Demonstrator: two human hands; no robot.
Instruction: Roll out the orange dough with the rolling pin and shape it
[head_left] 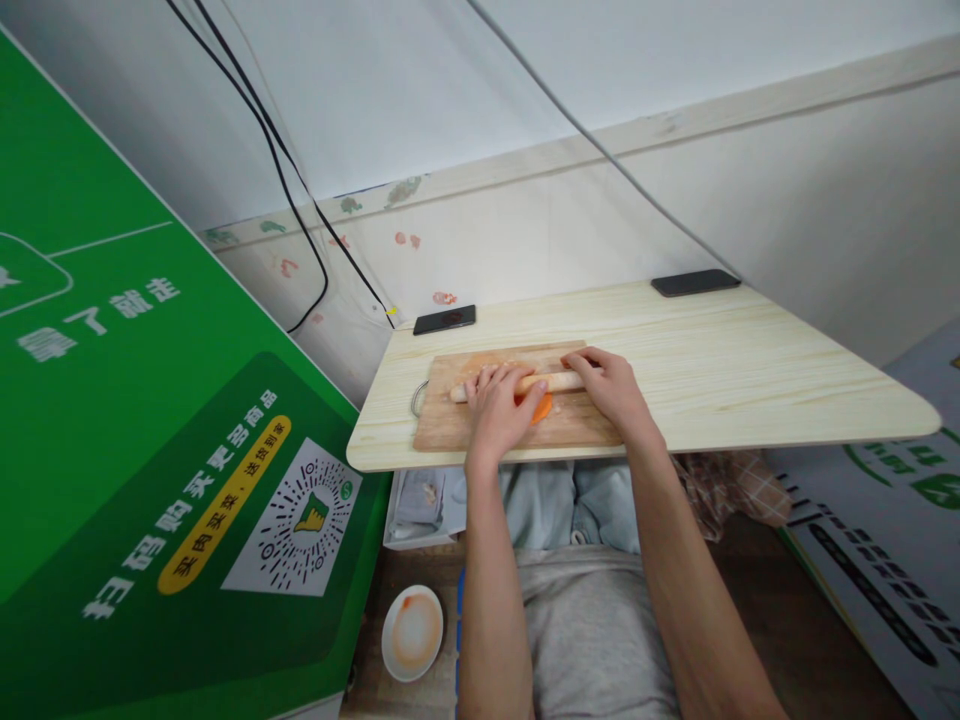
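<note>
A pale wooden rolling pin [556, 382] lies crosswise over a wooden cutting board [442, 432]. Beneath it, a flat orange piece of dough [541, 409] shows on the near side, partly covered by my left thumb. My left hand [496, 405] lies over the left part of the pin, its fingers curved across the top. At the other end, my right hand [611, 385] holds the pin between thumb and bent fingers. Light, floury smears mark the board behind the pin.
Two dark phones, a left one [445, 320] and a right one [695, 283], lie along the back of the light wooden table [780, 380]. A white bowl [412, 633] stands below on the floor side. A green printed panel [225, 420] borders the left.
</note>
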